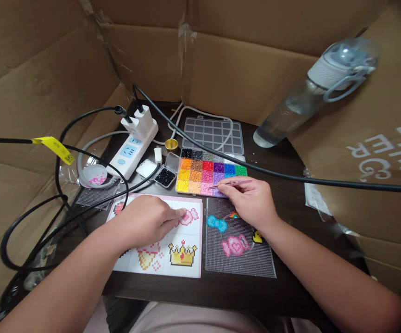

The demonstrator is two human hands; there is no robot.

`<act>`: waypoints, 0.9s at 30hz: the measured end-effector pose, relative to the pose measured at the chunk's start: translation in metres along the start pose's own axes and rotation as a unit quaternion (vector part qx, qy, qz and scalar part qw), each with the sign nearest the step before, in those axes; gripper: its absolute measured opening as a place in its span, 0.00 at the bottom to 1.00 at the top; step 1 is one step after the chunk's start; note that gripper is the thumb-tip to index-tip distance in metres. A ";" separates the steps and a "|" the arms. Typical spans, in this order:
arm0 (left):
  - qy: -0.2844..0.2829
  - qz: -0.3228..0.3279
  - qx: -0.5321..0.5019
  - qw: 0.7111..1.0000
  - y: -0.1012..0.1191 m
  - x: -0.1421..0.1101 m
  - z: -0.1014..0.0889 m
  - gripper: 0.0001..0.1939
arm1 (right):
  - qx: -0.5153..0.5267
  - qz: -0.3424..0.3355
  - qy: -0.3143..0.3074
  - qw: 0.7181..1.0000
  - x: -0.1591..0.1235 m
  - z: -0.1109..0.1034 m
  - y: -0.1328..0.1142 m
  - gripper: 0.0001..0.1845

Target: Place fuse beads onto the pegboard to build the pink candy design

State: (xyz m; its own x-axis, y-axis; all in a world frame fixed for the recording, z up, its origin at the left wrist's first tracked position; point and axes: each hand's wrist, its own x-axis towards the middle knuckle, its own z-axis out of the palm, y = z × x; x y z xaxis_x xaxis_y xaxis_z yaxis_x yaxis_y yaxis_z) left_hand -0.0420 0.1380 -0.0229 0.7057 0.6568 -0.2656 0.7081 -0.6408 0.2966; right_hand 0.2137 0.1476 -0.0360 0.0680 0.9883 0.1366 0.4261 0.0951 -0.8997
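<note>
My right hand [252,201] pinches a pair of pink tweezers [235,183], whose tips are at the pink and lilac compartments of the sectioned bead box [196,176]. With its index finger stretched out, my left hand [148,217] rests on the printed pattern sheet [181,236], the fingertip on the pink candy picture [191,215]. The other fingers are curled and I see nothing in them. Below my right hand lies a clear pegboard [217,266] bearing a blue bow [217,224], a pink candy [235,246], a small rainbow [234,215] and a yellow figure [257,237], partly covered.
Black cable [280,177] crosses above the bead box. Behind are the box's clear lid [214,134], a gold cup [171,145] and a power strip [133,148]. A box of black beads [165,177] stands left. A tilted water bottle [301,101] stands right; cardboard walls [242,78] surround the table.
</note>
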 end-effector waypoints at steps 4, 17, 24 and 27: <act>-0.007 0.002 0.002 1.000 0.001 0.000 -0.001 0.19 | 0.010 0.001 0.001 1.000 0.000 0.000 -0.002 0.04; -0.004 -0.003 0.000 1.000 0.001 0.000 0.000 0.19 | 0.001 0.021 -0.014 1.000 0.001 0.002 -0.002 0.04; -0.008 -0.006 -0.006 1.000 0.001 -0.001 -0.001 0.20 | 0.007 0.020 -0.006 1.000 0.001 0.002 -0.003 0.04; -0.009 -0.009 -0.008 1.000 0.001 -0.002 -0.001 0.19 | 0.016 0.016 0.001 1.000 0.000 0.002 -0.002 0.04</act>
State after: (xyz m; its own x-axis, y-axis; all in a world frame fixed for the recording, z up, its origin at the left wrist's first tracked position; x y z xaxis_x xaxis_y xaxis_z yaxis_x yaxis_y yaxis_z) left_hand -0.0426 0.1369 -0.0215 0.6927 0.6616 -0.2872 0.7209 -0.6220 0.3057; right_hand 0.2109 0.1480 -0.0351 0.0834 0.9906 0.1080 0.3943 0.0668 -0.9166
